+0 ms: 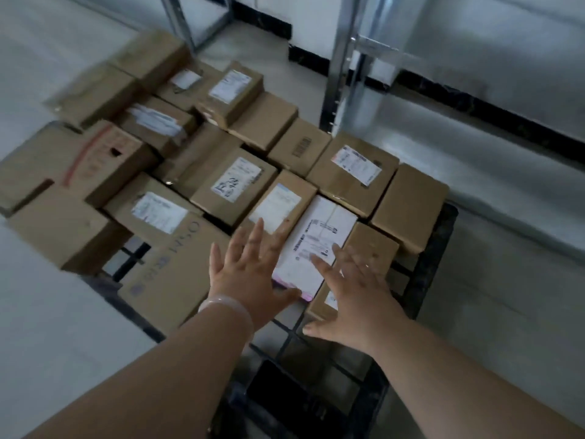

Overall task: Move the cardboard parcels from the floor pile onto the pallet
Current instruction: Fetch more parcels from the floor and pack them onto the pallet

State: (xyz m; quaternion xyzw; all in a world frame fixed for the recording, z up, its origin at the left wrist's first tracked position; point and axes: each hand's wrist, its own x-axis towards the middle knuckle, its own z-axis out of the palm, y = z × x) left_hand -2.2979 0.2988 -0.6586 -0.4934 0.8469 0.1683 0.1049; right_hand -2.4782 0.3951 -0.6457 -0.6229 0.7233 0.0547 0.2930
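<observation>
Several brown cardboard parcels lie packed on a black plastic pallet. A white parcel with a printed label lies among them near the front. My left hand is spread flat with straight fingers over the white parcel's left edge. My right hand is spread flat at its right side, above a small brown box. Neither hand grips anything. A pale bracelet sits on my left wrist.
A large flat box with grey lettering lies at the pallet's front left. Metal shelf posts stand behind the pallet by the white wall. Pale floor surrounds the pallet; its bare grid shows near me.
</observation>
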